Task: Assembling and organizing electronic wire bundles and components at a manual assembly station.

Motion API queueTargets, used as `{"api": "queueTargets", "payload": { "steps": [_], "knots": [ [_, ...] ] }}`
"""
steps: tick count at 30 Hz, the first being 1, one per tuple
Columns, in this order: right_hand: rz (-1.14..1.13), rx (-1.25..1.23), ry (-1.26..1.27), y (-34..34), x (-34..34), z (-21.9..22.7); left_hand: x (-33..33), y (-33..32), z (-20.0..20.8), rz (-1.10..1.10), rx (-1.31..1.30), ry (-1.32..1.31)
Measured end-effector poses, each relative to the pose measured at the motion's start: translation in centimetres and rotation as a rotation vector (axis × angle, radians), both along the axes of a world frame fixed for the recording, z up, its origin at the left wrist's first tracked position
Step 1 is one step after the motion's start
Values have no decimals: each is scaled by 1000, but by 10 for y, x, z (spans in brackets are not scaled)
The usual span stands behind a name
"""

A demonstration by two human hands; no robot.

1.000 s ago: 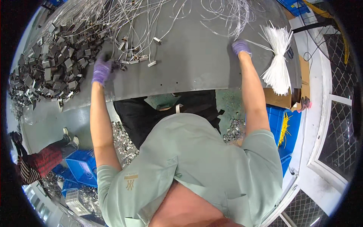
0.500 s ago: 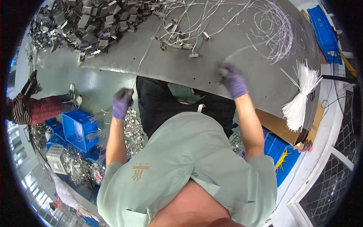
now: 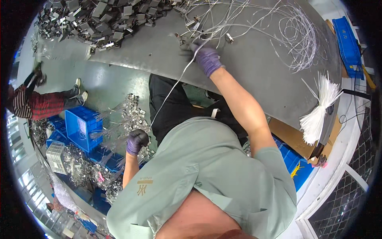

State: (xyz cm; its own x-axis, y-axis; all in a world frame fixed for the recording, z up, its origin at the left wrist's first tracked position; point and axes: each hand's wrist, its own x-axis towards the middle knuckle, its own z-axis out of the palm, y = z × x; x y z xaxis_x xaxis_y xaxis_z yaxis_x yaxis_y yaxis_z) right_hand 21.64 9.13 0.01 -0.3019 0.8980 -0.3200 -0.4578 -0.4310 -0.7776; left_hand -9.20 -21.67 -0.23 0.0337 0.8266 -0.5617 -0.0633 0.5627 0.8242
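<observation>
A purple glove with a dark palm side covers my left hand (image 3: 137, 142), low on the left beside my lap. Its fingers are closed on the lower end of a thin white wire (image 3: 170, 93). That wire stretches up over my dark trousers to the tabletop. My right hand (image 3: 205, 57), also gloved, reaches over the grey table (image 3: 246, 59), with the wire passing alongside its fingers. Those fingers are smeared by motion among several wires tipped with small metal pieces, and their grip is hidden. One such metal piece (image 3: 229, 38) lies right of the hand.
Dark metal blocks (image 3: 107, 18) are heaped at the table's far left. A loose wire coil (image 3: 298, 36) and a bundle of white strips (image 3: 320, 111) lie on the right. Blue crates (image 3: 82, 127) and wired metal parts (image 3: 133, 109) fill the lower left, where another person (image 3: 39, 99) is visible.
My right hand has swung left and away from me to the wires on the table. My left hand has come down toward my body, and the wire now slants from it to the table.
</observation>
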Motion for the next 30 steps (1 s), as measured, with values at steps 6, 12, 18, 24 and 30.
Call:
{"api": "queueTargets", "payload": {
  "steps": [6, 12, 18, 24, 30],
  "knots": [
    [-213, 169, -169, 26, 37, 31, -2, 12, -3, 12, -62, 96],
    [-483, 298, -56, 18, 60, 81, -3, 21, -3, 62, -66, 181],
    [-490, 376, -232, 15, 70, 73, -5, 28, -3, -36, -90, 214],
    [-491, 386, -404, 18, 85, 74, -1, 31, -2, -18, -33, 237],
    [-209, 115, -205, 1, 81, 77, 13, 49, 3, -133, 26, 78]
  ]
}}
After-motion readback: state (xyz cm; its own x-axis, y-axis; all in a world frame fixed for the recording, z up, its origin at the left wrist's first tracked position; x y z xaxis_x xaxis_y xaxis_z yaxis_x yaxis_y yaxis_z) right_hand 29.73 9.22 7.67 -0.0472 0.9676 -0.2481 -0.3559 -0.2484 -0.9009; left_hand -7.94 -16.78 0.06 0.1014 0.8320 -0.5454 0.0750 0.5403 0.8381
